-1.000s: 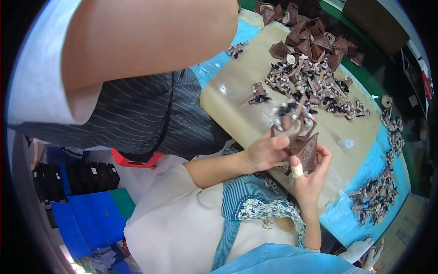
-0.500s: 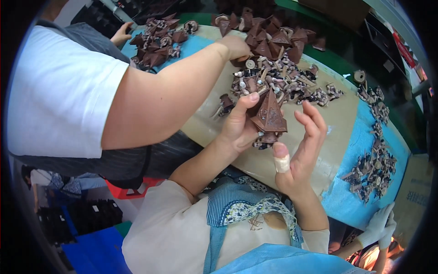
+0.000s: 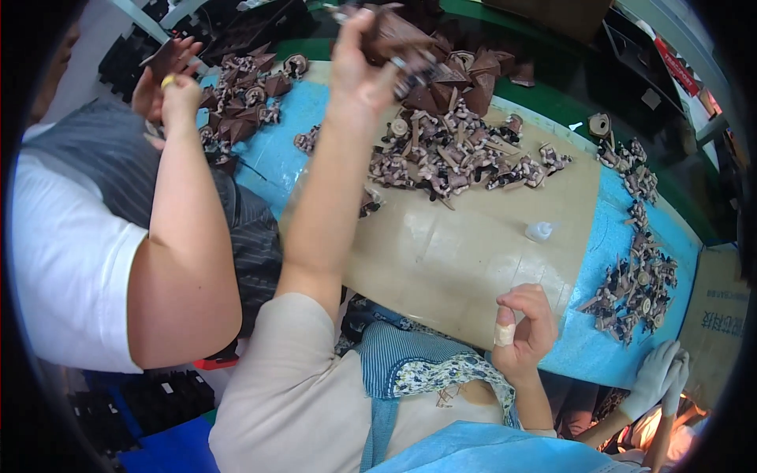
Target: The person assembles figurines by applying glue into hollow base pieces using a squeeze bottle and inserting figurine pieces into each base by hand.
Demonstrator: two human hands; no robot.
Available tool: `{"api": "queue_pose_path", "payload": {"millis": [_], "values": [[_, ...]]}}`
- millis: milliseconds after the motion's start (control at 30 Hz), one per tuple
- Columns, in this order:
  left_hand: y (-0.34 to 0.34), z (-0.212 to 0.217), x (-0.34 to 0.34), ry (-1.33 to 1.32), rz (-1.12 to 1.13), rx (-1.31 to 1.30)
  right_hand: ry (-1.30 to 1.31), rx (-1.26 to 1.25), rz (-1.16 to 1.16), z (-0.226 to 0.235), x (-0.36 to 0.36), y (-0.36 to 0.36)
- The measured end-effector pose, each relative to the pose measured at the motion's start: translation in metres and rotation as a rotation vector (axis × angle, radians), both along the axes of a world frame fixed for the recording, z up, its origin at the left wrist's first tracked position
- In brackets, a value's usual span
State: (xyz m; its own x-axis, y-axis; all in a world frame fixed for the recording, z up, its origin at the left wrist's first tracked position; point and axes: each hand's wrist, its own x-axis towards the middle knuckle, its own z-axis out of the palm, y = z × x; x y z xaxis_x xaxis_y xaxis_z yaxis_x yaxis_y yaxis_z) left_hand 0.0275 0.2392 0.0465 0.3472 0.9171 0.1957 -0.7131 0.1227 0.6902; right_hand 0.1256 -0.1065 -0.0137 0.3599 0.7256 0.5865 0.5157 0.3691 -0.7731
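Note:
My left hand (image 3: 359,75) is stretched far forward over the back edge of the table. It grips a brown angular figurine piece (image 3: 394,39), blurred by motion, with a dark and pale clump at its lower side. Just beyond it lies a pile of brown pyramid-shaped pieces (image 3: 477,75). My right hand (image 3: 527,331), its thumb wrapped in a pale bandage, hovers near the front edge of the table. Its fingers curl in against the thumb, and nothing shows between them. A small translucent bottle (image 3: 539,230) lies on the beige tabletop (image 3: 449,252) ahead of it.
A heap of small brown and pink figurine parts (image 3: 457,150) covers the table's middle; another cluster (image 3: 639,292) lies on blue sheeting at right. A co-worker's hands (image 3: 169,94) hold a dark piece near a left pile (image 3: 244,102). Gloved hands (image 3: 658,378) rest near a carton (image 3: 717,315).
My left hand has carried the brown piece forward and left, away from my right hand. My right hand has dropped and curled its fingers. The co-worker's arm has drawn back left. The bottle now shows.

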Motion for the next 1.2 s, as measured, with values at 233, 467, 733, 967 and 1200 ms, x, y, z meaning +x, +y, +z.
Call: {"api": "queue_pose_path", "payload": {"millis": [233, 467, 733, 967, 1200], "values": [[0.166, -0.004, -0.119, 0.315, 0.870, -0.122, 0.048, -0.036, -0.210, -0.006, 0.023, -0.030], [0.174, -0.029, -0.160, 1.391, 1.359, -0.291, 0.186, -0.151, -0.355, -0.012, 0.052, -0.035], [0.010, -0.031, 0.059, 1.231, 0.110, 1.223, 0.295, -0.422, -0.288, -0.005, 0.095, 0.003], [-0.002, -0.067, 0.100, 1.725, 0.291, 1.241, -0.039, -0.511, -0.214, -0.038, 0.088, 0.031], [-0.127, -0.034, 0.039, 0.842, -0.182, 0.521, 0.144, -0.490, -0.197, -0.064, 0.086, 0.036]]}}
